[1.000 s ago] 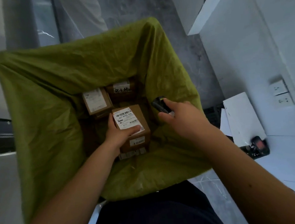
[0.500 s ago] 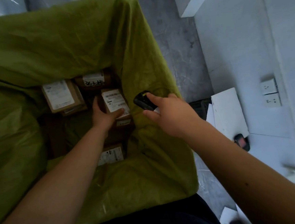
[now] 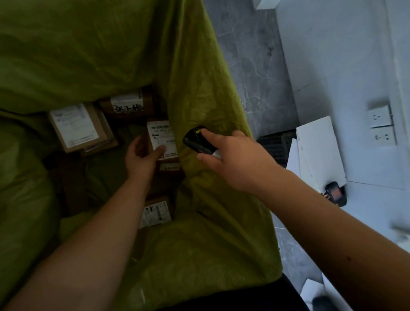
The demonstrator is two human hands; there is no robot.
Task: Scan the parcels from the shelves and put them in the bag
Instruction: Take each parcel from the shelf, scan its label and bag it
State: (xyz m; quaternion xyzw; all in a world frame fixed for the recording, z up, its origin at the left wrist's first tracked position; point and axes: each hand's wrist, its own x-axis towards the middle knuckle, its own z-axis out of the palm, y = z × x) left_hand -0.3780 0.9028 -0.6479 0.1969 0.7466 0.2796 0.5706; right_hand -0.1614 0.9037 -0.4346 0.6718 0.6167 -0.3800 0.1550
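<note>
Now my left hand point(image 3: 141, 158) grips a parcel point(image 3: 163, 144) w/ thumb on label inside the green bag point(image 3: 193, 87), right hand point(image 3: 234, 160) clutching scanner point(image 3: 195, 138).

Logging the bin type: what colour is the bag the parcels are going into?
Olive green, a crinkly bag; the head view shows it plainly.

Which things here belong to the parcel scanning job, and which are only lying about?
Belong to the job:
green bag
parcel held by the left hand
scanner in the right hand
other parcels in the bag

Lying about:
white boards against the wall
black handheld device on the floor
wall sockets
</note>
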